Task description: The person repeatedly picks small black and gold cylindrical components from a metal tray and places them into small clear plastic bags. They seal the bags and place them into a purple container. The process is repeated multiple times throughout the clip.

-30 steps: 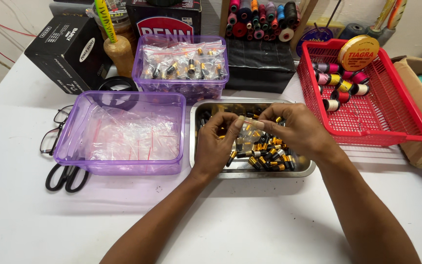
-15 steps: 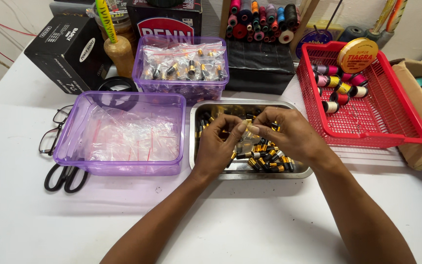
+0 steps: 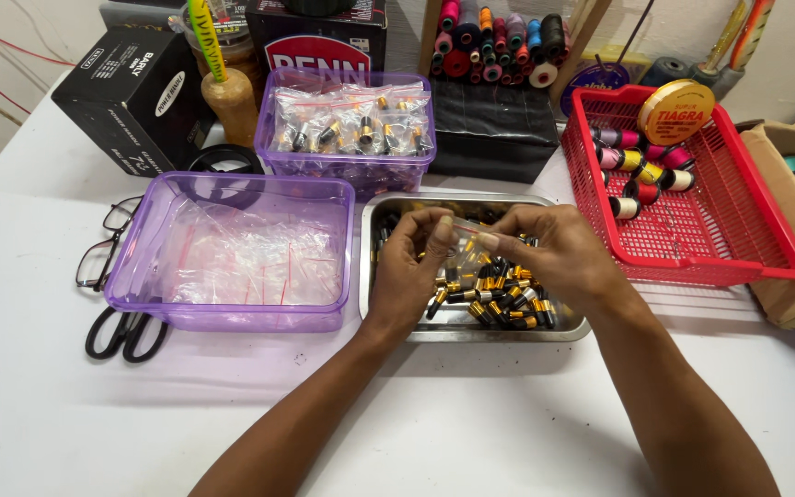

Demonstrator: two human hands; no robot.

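Two hands, left (image 3: 407, 271) and right (image 3: 554, 253), pinching small clear zip bag (image 3: 464, 232) between fingertips (image 3: 441, 224), above shallow steel tray (image 3: 471, 329) of black-and-gold cylindrical pieces (image 3: 494, 294). Risk, likely: slippery plastic slipping from fingers, dropping contents among loose pieces below.

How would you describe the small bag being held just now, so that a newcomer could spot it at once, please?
Start at the steel tray in the middle of the white table, filled with small black-and-gold parts. Above it, the left hand and right hand pinch a small clear bag between them. Unlike the bags lying in the purple tubs, it is held in the air.
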